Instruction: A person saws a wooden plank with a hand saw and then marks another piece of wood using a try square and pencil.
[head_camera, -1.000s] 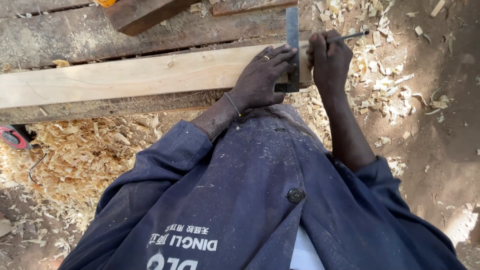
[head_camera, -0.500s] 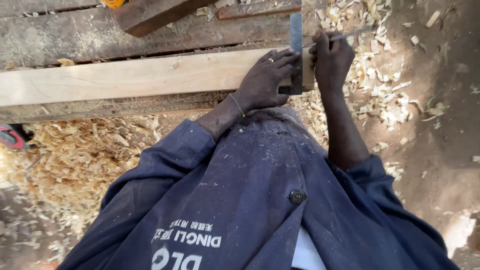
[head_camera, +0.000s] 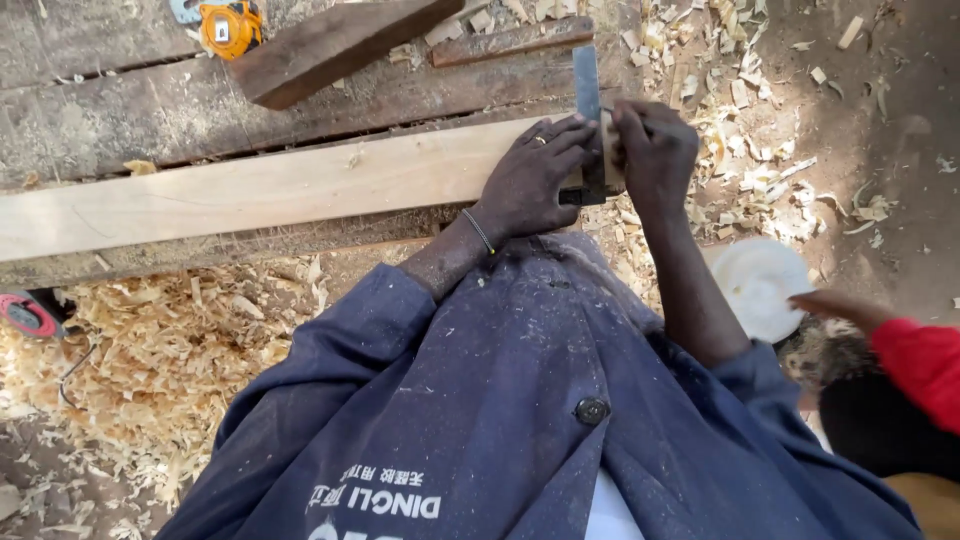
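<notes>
A pale wooden plank (head_camera: 250, 190) lies across a dark, weathered bench (head_camera: 120, 115). A metal try square (head_camera: 587, 85) rests over the plank's right end, its blade pointing away from me. My left hand (head_camera: 530, 178) lies spread on the plank and presses down the square's stock. My right hand (head_camera: 655, 150) is pinched around a thin pencil, mostly hidden by the fingers, with its tip against the blade's right edge. I wear a dusty blue work coat (head_camera: 480, 420).
A yellow tape measure (head_camera: 228, 26) and a dark wood block (head_camera: 340, 40) lie on the bench behind the plank. Wood shavings (head_camera: 150, 350) cover the ground. A white round lid (head_camera: 760, 285) sits at right, where another person's hand (head_camera: 835, 305) and red sleeve (head_camera: 920, 365) reach in.
My right hand has slid along the square's blade toward me, hiding the pencil. My left hand stays on the square. A red-sleeved arm and the white lid have come into view at right.
</notes>
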